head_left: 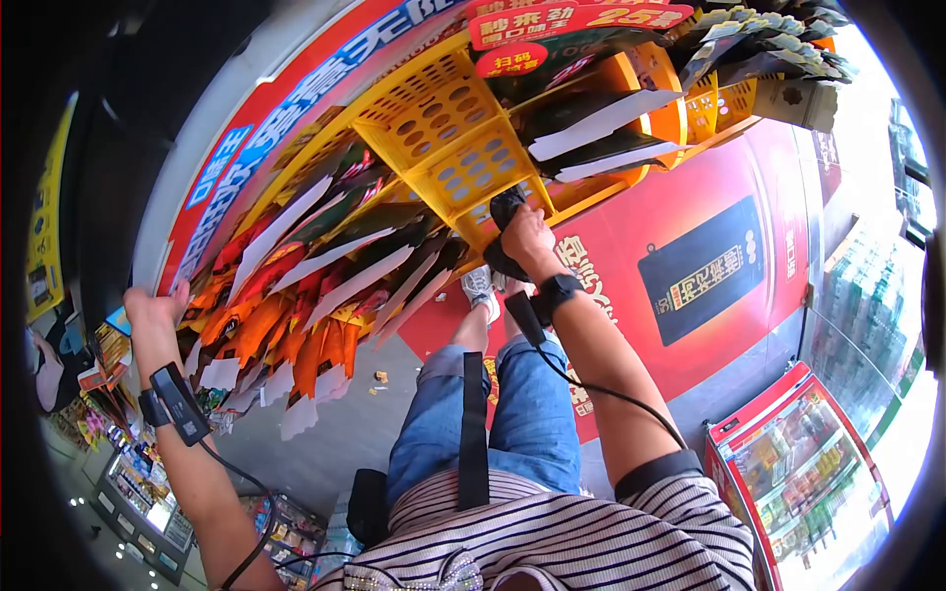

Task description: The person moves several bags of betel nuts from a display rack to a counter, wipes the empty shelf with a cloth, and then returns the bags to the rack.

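Note:
My right hand (529,239) is closed around a dark, bunched-up cloth (506,205), which sticks out above and below the fist. That fist is at the front edge of a bare yellow basket compartment (455,148) with round holes in its walls. On the left, my left hand (156,307) grips the lower end of the red, white and blue sign panel (222,187) along the display rack's side; some of its fingers are hidden. Between my hands, orange and dark packets (296,330) with pale edges hang in rows from the rack.
More packets (601,123) fill the yellow baskets at upper right. A red poster board (631,246) stands below them. At lower right is a glass-fronted cooler (798,463), with stacked bottle packs (867,286) behind it. Store shelves (148,492) stand at lower left.

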Action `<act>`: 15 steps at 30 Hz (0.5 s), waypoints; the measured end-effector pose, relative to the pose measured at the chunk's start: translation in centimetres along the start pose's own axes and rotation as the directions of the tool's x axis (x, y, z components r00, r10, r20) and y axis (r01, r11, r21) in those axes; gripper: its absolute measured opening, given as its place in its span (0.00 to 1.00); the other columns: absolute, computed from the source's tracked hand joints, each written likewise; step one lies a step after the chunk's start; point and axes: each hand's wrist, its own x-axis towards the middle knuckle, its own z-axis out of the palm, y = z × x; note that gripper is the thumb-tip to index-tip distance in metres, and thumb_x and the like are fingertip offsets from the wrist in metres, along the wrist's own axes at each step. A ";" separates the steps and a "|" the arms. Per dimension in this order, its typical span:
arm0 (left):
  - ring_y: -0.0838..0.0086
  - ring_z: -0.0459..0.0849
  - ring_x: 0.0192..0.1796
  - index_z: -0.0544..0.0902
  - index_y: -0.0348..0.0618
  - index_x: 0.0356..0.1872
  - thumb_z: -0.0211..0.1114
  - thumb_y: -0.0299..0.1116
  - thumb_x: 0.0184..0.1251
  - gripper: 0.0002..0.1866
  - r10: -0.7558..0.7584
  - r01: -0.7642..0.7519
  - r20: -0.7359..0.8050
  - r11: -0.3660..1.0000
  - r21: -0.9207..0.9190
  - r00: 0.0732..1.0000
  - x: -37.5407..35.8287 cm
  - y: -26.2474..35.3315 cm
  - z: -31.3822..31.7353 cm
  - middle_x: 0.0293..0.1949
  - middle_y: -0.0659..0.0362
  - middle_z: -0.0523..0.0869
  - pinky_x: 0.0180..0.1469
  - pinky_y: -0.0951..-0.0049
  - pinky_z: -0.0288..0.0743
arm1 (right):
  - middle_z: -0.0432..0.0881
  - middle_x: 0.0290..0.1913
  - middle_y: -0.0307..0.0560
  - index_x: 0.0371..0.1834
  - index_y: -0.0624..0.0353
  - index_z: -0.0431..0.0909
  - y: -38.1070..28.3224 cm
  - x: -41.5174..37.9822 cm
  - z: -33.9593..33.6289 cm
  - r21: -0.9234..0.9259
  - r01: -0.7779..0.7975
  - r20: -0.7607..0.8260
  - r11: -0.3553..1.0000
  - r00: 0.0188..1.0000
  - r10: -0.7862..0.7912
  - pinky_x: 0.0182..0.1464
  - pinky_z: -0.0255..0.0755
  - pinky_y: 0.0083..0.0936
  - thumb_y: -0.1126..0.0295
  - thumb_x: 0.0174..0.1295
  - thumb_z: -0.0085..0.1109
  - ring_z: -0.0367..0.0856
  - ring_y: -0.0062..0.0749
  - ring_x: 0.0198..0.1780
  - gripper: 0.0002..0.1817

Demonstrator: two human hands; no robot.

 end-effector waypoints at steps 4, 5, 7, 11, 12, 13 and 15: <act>0.57 0.67 0.49 0.71 0.49 0.47 0.35 0.40 0.58 0.21 0.136 -0.129 -0.096 0.989 0.079 0.986 -0.6 -0.9 1.0 0.49 0.52 0.69 0.45 0.57 0.66 | 0.69 0.49 0.59 0.50 0.63 0.64 0.3 4.7 1.5 0.234 -0.143 -0.050 0.962 0.986 0.159 0.45 0.71 0.34 0.68 0.48 0.53 0.73 0.48 0.48 0.24; 0.56 0.68 0.48 0.71 0.49 0.47 0.35 0.39 0.57 0.20 0.145 -0.133 -0.132 0.987 0.094 0.981 0.0 -1.0 1.1 0.49 0.52 0.69 0.43 0.57 0.67 | 0.69 0.49 0.60 0.50 0.64 0.63 0.4 5.3 2.2 0.251 -0.177 -0.042 0.952 0.980 0.193 0.45 0.71 0.34 0.68 0.48 0.53 0.72 0.48 0.49 0.24; 0.56 0.68 0.46 0.70 0.48 0.46 0.35 0.38 0.56 0.20 0.160 -0.137 -0.203 0.983 0.124 0.966 1.4 -1.0 1.2 0.47 0.50 0.69 0.39 0.56 0.68 | 0.70 0.48 0.60 0.51 0.65 0.63 -0.3 5.8 3.1 0.282 -0.245 -0.028 0.928 0.964 0.263 0.44 0.72 0.33 0.66 0.50 0.52 0.72 0.47 0.49 0.25; 0.55 0.73 0.35 0.69 0.45 0.45 0.36 0.38 0.54 0.20 0.216 -0.194 -0.120 0.965 0.176 0.969 4.3 -0.7 0.0 0.41 0.48 0.72 0.29 0.59 0.70 | 0.67 0.51 0.62 0.53 0.58 0.61 -1.3 5.0 3.5 0.427 -0.109 -0.157 0.898 0.969 0.192 0.48 0.68 0.36 0.70 0.50 0.47 0.70 0.53 0.50 0.23; 0.57 0.74 0.32 0.70 0.43 0.45 0.36 0.38 0.54 0.20 0.208 -0.183 -0.112 0.963 0.197 0.972 5.7 -0.4 -0.4 0.39 0.48 0.74 0.27 0.60 0.71 | 0.66 0.52 0.62 0.53 0.58 0.62 -1.4 5.3 3.6 0.422 -0.142 -0.118 0.895 0.971 0.209 0.48 0.67 0.36 0.69 0.51 0.47 0.69 0.52 0.51 0.23; 0.58 0.74 0.32 0.70 0.43 0.44 0.36 0.38 0.54 0.20 0.212 -0.184 -0.130 0.964 0.194 0.969 5.3 -0.4 -0.4 0.39 0.49 0.74 0.28 0.60 0.72 | 0.65 0.53 0.61 0.53 0.58 0.62 -1.5 6.0 4.1 0.417 -0.175 -0.079 0.892 0.971 0.227 0.49 0.67 0.36 0.68 0.51 0.48 0.69 0.51 0.51 0.23; 0.59 0.75 0.32 0.70 0.43 0.44 0.36 0.38 0.54 0.20 0.218 -0.187 -0.162 0.964 0.186 0.962 4.7 -0.7 -0.2 0.39 0.50 0.74 0.30 0.61 0.73 | 0.63 0.56 0.59 0.53 0.59 0.62 -1.5 7.3 4.9 0.404 -0.240 -0.005 0.882 0.964 0.264 0.49 0.67 0.35 0.65 0.52 0.49 0.68 0.48 0.53 0.24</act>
